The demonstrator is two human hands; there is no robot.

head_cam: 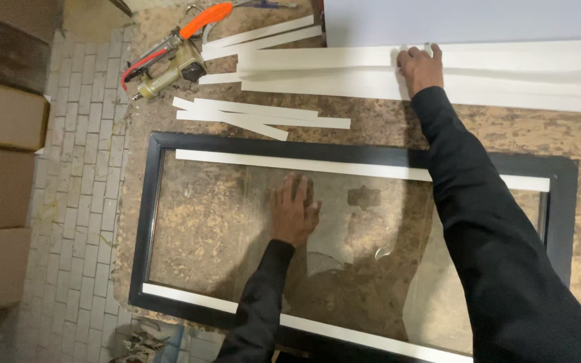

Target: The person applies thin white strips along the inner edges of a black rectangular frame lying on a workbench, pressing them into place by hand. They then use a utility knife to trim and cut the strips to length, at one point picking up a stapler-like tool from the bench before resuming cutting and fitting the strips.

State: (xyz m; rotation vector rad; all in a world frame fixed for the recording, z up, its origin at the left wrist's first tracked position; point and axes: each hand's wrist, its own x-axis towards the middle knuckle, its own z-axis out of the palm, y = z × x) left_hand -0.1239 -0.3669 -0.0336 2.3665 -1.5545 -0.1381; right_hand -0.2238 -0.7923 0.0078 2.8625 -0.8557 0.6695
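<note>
A black rectangular frame (144,202) with a glass pane lies flat on a worn brown worktable (384,124). White strips line its top edge (290,163) and bottom edge (189,298) inside. My left hand (294,210) rests flat on the glass, fingers spread, holding nothing. My right hand (419,67) reaches far across the table and presses on a pile of long white strips (519,74), fingers curled over one strip's edge.
A pneumatic nail gun (169,64) with an orange handle lies at the table's far left corner. Loose short white strips (257,115) lie between it and the frame. A large white board (465,20) sits at the back. Cardboard boxes (1,114) stand on the tiled floor at left.
</note>
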